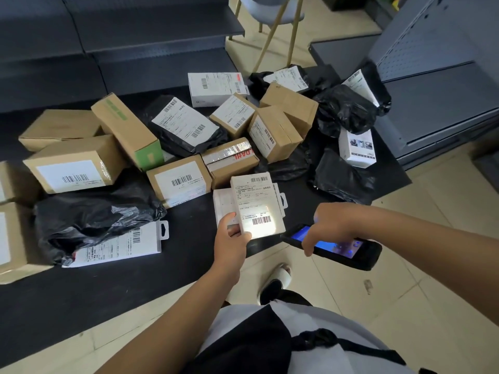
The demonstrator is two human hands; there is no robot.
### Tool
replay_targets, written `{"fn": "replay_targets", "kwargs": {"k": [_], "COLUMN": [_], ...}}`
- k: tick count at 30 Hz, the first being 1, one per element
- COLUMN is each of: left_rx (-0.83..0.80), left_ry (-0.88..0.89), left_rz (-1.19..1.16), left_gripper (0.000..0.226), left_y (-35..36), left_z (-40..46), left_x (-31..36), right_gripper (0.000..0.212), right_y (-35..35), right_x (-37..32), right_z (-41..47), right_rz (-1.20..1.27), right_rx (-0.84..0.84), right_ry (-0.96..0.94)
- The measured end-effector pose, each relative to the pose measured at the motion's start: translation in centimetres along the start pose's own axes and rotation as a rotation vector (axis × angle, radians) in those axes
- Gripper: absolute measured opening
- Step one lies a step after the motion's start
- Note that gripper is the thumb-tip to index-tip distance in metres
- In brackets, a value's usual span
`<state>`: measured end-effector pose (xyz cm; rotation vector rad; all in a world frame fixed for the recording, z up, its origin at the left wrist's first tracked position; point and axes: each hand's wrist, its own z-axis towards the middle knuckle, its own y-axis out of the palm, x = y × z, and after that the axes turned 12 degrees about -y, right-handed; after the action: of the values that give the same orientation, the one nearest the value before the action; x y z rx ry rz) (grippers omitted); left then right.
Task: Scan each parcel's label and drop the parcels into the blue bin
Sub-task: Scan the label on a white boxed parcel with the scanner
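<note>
Gripping a white box by its lower left corner, the left hand holds it up at the frame's centre, label facing the camera, thumb on the front and fingers curled behind. A bright patch of light falls on the barcode at the label's lower end. Just right of it, the right hand holds a black scanner with a lit blue screen, fingers curled over its top edge, its near end aimed toward the box.

Behind the held box another white box lies flat on a black mat. Cardboard boxes fill the mat's left and middle; black bags with white labels lie at the left and in the upper right. Dark shelving stands at the right edge, and chair legs show at the top. Tan floor tiles spread at lower right, beside a shoe.
</note>
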<state>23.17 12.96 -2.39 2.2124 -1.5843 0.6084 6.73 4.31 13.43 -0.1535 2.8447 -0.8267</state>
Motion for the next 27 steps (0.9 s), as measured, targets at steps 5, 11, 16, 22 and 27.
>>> {"fn": "replay_targets", "kwargs": {"k": [5, 11, 16, 22, 27], "left_rx": [0.01, -0.007, -0.018, -0.012, 0.003], "left_ry": [-0.038, -0.023, -0.01, 0.043, 0.096], "left_rz": [-0.061, -0.081, -0.093, -0.096, -0.12], "left_gripper": [0.058, 0.059, 0.057, 0.054, 0.049], "left_y": [0.0, 0.0, -0.5, -2.3, -4.2], "left_z": [0.1, -0.2, -0.2, -1.6, -4.7], "left_x": [-0.4, -0.7, -0.7, 0.2, 1.6], "right_gripper": [0.049, 0.046, 0.052, 0.053, 0.033], "right_y": [-0.5, -0.4, 0.1, -0.5, -2.6], "right_x": [-0.5, -0.3, 0.5, 1.6, 1.7], "right_z": [-1.1, -2.0, -2.0, -2.0, -2.8], "right_rz": [-0.095, -0.046, -0.012, 0.373, 0.586], "right_rx": [0.006, -0.025, 0.023, 0.031, 0.12], "right_ry": [0.022, 0.06, -0.024, -0.222, -0.465]}}
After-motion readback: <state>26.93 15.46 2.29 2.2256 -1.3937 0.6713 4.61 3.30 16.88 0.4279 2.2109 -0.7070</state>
